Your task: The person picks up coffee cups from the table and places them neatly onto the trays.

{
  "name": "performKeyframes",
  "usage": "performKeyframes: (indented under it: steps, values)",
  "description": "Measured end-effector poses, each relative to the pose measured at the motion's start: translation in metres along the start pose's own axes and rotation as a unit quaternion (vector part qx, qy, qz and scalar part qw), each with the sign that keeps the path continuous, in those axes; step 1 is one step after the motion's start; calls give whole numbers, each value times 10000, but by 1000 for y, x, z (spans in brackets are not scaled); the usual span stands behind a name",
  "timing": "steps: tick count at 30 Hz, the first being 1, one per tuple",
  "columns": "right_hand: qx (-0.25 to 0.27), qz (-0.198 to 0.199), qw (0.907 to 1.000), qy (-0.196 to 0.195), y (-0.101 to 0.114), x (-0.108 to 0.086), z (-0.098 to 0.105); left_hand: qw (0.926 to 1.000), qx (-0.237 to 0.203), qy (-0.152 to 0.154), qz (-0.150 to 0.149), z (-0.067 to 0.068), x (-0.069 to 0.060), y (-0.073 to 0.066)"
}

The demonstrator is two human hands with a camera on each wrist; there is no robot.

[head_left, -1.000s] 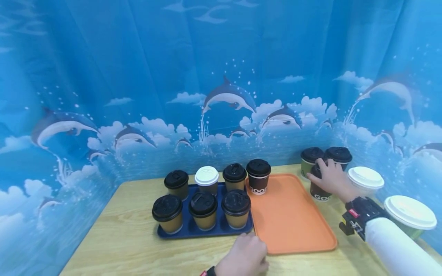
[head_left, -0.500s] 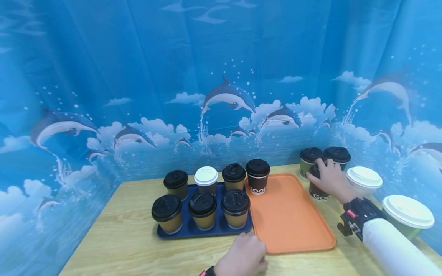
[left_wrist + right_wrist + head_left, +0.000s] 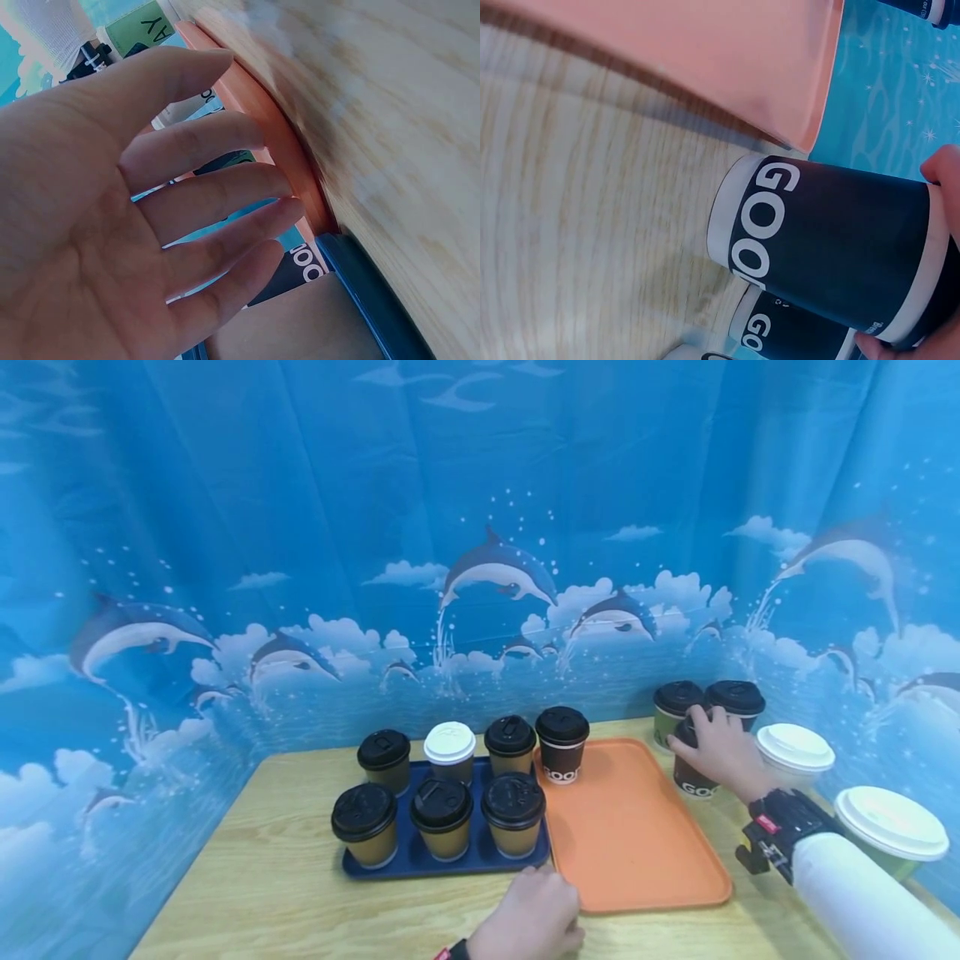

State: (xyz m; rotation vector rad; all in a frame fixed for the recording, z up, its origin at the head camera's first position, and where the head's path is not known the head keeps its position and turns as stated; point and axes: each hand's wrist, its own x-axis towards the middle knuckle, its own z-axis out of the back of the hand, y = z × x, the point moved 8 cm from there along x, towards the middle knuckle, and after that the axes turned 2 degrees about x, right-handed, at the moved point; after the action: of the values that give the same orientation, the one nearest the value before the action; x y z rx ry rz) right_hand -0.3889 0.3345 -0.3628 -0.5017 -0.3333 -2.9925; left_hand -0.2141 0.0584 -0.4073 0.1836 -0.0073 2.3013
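Observation:
My right hand (image 3: 722, 750) grips a dark paper coffee cup (image 3: 840, 240) with white lettering, fingers and thumb around its lid end. The cup is right of the orange tray (image 3: 630, 843); whether its base touches the table I cannot tell. Beside it are a green cup (image 3: 666, 725) and another black-lidded cup (image 3: 738, 697), partly behind the hand. My left hand (image 3: 528, 914) is by the orange tray's front left corner, its fingers loosely bent around nothing in the left wrist view. One lettered dark cup (image 3: 561, 747) stands on the tray's back left corner.
Left of the orange tray, a navy tray (image 3: 480, 864) carries several brown cups with black lids and one white-lidded cup (image 3: 450, 752). Two larger white-lidded cups (image 3: 795, 747) stand at the far right near my right forearm. A dolphin-print curtain (image 3: 480, 527) backs the table.

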Motion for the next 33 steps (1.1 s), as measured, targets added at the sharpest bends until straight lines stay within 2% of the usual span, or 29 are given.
performKeyframes:
  steps: [7,18,24,33]
  values:
    - [64,22,10000,41,1,-1,1,9999,76,93,41,-2,1,0]
    - [-95,55,9999,-14,4,5,8,9998,204,-41,65,0,-1,0]
    - [-149,91,9998,94,12,8,15,9998,195,34,99,0,0,0]
    - [-106,226,9997,58,25,14,21,9999,114,-1,86,1,0,0]
